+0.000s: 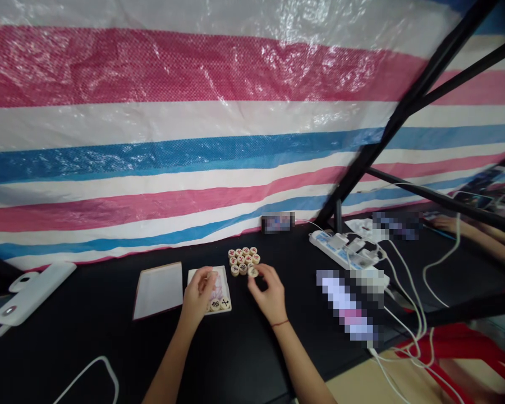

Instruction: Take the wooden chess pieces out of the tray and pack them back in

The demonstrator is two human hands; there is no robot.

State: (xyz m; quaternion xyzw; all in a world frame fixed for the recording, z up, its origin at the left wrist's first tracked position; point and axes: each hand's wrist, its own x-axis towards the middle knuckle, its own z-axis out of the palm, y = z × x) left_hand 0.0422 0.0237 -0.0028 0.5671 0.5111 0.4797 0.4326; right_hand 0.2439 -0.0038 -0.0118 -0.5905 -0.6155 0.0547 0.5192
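My right hand pinches a round Chinese chess piece between thumb and fingers. That piece is at the front right corner of several stacked or grouped chess pieces, some with red characters and some with black. Over the white box tray hovers my left hand, its fingers curled together; what they hold, if anything, is not clear. Inside the tray, chess pieces with black characters lie along the near side, and a pinkish printed area shows behind them. Part of the tray is hidden by my left hand.
Left of the tray lies a white box lid. A white power bank is at far left. To the right are a power strip, tangled cables and a phone; another phone leans by the striped sheet. Another person's hand is at far right.
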